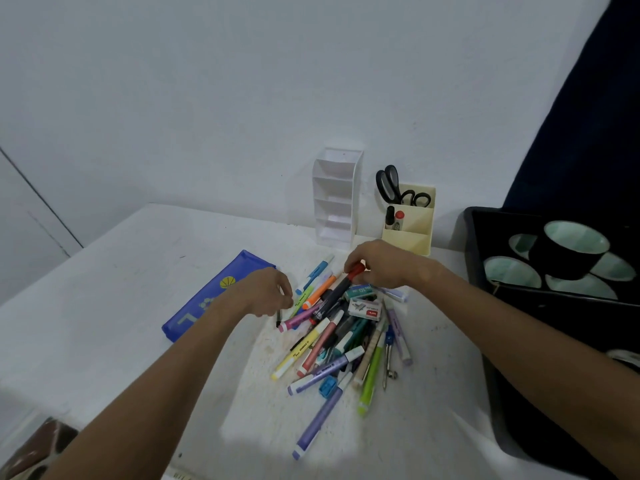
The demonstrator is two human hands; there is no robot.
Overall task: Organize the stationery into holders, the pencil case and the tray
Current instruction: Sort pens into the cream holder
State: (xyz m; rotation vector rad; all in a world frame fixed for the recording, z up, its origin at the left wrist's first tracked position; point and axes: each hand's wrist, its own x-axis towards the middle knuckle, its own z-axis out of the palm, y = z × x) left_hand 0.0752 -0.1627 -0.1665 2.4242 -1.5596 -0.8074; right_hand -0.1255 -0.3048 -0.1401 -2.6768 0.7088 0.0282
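The sorting has barely begun. Nearly all the stationery lies in one loose pile of pens and highlighters (332,344) on the white surface (138,306), with two small staple boxes (363,303), a blue sharpener (328,386) and a compass (389,355) mixed in. Behind the pile, against the wall, the tall white tiered holder (337,199) looks empty on every shelf that shows. Just to the right of the white holder, the cream holder (412,220) already carries black-handled scissors (398,188) in its back pocket and two markers, one black-capped and one red-capped (394,218), in its middle pocket; its front pocket looks bare. The blue pencil case (207,303) lies flat to the left of the pile, and I cannot tell whether it is zipped or holds anything. The black tray (491,299) to the right of the pile holds dark cups with pale insides, and no stationery shows in it. The right hand (381,263) has its grip closed around the red cap end of a dark marker (337,292) at the back of the pile, on the side near the cream holder. The left hand (268,292) is at the pile's left edge with its fingers pinched narrow on a small dark item (278,319) that I cannot identify. Judging by this, almost everything is left: pens, highlighters, staples and small tools all await a place.
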